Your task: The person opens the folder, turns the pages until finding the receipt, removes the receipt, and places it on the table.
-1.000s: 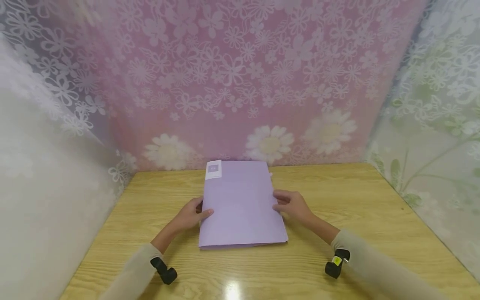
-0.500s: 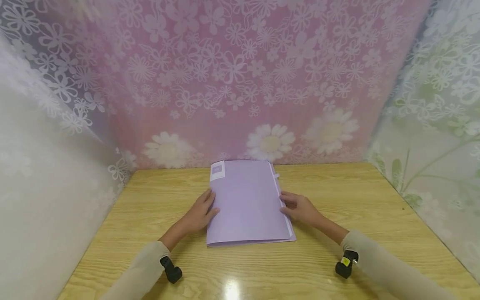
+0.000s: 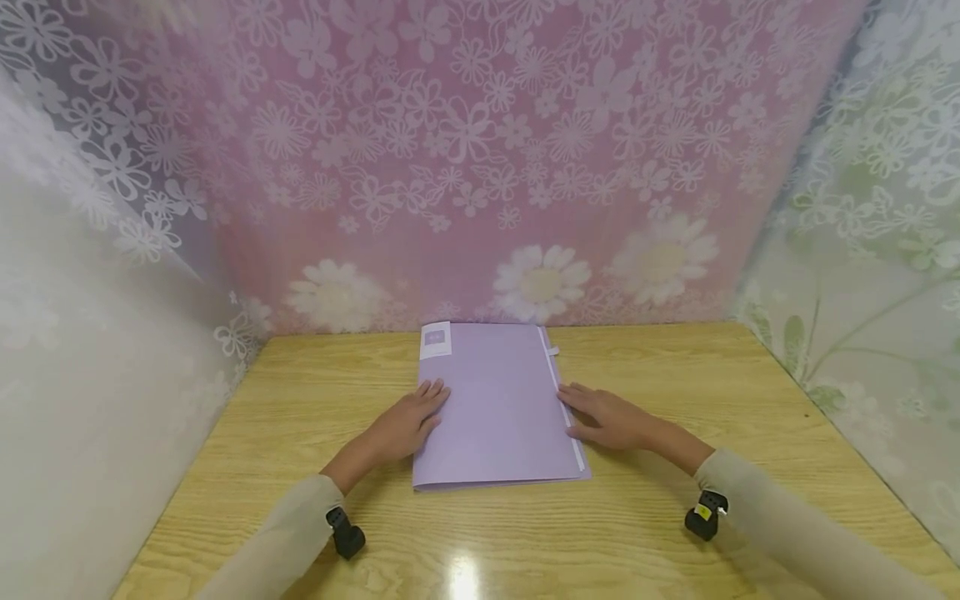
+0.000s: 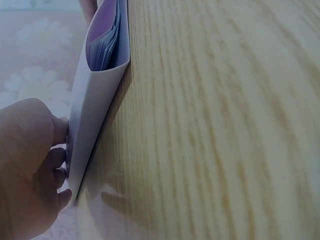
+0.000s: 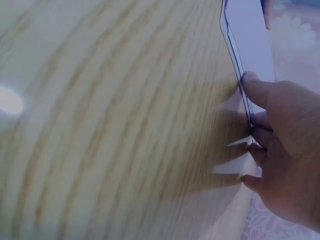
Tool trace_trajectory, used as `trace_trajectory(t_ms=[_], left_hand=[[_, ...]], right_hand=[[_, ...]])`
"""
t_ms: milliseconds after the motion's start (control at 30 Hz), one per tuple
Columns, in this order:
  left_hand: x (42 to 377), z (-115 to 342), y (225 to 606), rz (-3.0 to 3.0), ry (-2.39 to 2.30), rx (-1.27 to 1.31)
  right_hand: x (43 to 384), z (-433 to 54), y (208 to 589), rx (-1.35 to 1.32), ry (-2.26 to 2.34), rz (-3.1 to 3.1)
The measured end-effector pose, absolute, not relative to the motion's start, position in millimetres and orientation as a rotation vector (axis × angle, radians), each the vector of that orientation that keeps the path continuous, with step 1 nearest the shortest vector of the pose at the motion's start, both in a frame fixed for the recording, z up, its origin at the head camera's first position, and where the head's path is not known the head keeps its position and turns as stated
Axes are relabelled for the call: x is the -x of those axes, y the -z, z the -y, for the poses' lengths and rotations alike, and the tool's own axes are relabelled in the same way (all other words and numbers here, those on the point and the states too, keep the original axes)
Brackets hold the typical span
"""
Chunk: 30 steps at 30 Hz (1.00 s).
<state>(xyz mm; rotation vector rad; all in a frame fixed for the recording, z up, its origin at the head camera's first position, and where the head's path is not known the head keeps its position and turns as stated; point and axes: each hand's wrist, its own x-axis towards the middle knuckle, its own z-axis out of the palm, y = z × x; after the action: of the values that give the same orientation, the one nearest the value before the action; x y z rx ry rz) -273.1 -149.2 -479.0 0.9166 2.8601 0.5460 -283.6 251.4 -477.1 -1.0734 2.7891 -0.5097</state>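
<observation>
A closed purple folder (image 3: 498, 408) lies flat on the wooden table, a white label at its upper left corner and a small tab on its right edge. My left hand (image 3: 405, 423) rests on the folder's left edge, fingers extended over the cover. In the left wrist view the folder's spine (image 4: 90, 115) faces the camera, and a stack of sheets (image 4: 104, 50) shows inside its end. At the opposite side my right hand (image 3: 611, 417) touches the right edge with fingers stretched out. The right wrist view shows its fingertips along the folder's open edge (image 5: 235, 45).
The wooden table (image 3: 285, 400) reaches back to a pink flowered curtain (image 3: 465, 167). Pale patterned fabric (image 3: 885, 208) hangs along the right side, and a whitish sheet (image 3: 90, 375) borders the left.
The folder has shifted slightly right and its cover lies flatter. My left hand has moved from gripping the left edge to resting on top. My right hand's fingers have straightened along the right edge.
</observation>
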Motion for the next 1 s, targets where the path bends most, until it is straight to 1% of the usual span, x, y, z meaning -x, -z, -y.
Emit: trace_trajectory(t_ms=[267, 533, 767, 1000], left_hand=[[268, 146, 475, -2.896, -0.399, -0.874], [264, 133, 472, -2.926, -0.459, -0.876], [254, 111, 469, -2.877, -0.419, -0.969], [242, 80, 466, -2.801, -0.316, -1.085]], right_hand=[[288, -253, 475, 1.108, 0.455, -2.733], [291, -255, 475, 1.107, 0.457, -2.716], [288, -254, 473, 1.114, 0.479, -2.696], [288, -253, 470, 1.110, 0.466, -2.702]])
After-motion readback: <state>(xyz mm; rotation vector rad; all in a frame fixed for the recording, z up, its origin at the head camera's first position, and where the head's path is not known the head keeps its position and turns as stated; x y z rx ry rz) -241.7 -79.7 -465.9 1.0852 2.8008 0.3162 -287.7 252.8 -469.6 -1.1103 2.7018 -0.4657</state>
